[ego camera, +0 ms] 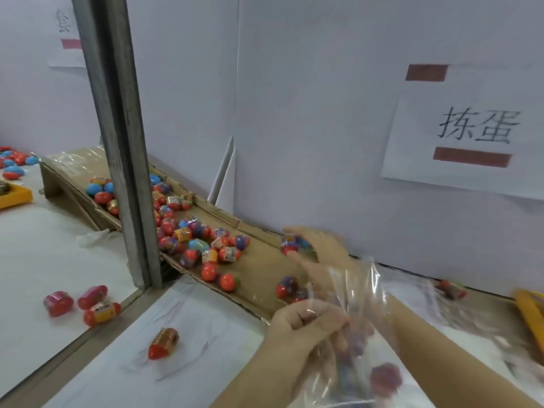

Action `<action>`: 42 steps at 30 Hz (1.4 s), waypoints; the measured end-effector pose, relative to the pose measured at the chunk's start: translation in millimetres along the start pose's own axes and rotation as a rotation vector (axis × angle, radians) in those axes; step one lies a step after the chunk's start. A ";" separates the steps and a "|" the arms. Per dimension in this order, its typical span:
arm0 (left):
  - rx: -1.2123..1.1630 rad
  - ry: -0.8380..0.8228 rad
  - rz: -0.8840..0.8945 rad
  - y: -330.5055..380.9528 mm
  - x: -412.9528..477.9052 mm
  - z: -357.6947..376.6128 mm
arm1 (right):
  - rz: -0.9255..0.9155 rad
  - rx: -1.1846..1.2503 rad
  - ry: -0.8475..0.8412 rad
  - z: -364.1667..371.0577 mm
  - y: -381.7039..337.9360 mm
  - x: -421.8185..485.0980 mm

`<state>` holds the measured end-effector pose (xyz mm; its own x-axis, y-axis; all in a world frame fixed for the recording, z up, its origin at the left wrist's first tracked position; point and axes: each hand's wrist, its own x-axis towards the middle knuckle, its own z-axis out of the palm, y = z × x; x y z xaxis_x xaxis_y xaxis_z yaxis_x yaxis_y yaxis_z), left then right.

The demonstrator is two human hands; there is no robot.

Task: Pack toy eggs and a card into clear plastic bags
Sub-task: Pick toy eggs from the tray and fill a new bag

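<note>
Left hand point(303, 322) and right hand point(322, 251) are both occupied right of centre.

At the far left edge a cluster of red and blue eggs point(14, 161) is seen on the table, with a yellow tray point(17, 198) just below it. Nearer the viewer, three red eggs point(85, 304) lie close together on the white tabletop point(44, 260). An upright grey metal post point(123, 142) stands to their right. Behind it a sloping cardboard chute point(262, 263) runs along the wall, and a heap of toy eggs point(194, 240) is spread over its middle. One wrapped red egg point(163, 343) lies alone on the white surface in front of the chute.

The mouth of a clear plastic bag point(359, 287) is gripped by the curled fingers of the left hand, and the bag hangs below it. Blurred red and purple shapes point(385, 378) are visible inside; what they are cannot be told. Above the bag, a wrapped egg point(293, 244) is clasped in the right hand over the low end of the chute.

On the wall at right a paper sign point(471, 131) is taped. Below it, loose clear plastic point(471, 322) lies over the table, another egg point(450, 290) rests by the wall, and a yellow object point(530, 313) is cut off by the edge.
</note>
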<state>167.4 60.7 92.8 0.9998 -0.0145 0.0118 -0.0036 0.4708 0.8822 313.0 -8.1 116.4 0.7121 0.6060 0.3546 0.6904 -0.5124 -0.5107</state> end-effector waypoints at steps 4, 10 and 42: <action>0.151 0.191 0.059 6.1 5.6 6.1 | 0.113 0.452 0.225 -37.8 2.8 -35.7; 0.336 0.238 0.119 7.2 1.2 12.6 | 0.235 0.978 0.465 -76.2 2.7 -114.1; 1.129 0.327 1.167 -33.3 -19.4 22.6 | 0.082 0.101 -0.109 -118.4 -38.7 -166.3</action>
<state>147.7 25.4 73.8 0.4101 0.1067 0.9058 -0.5709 -0.7445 0.3462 183.0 -161.1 169.9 0.7437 0.6299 0.2240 0.6101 -0.5025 -0.6126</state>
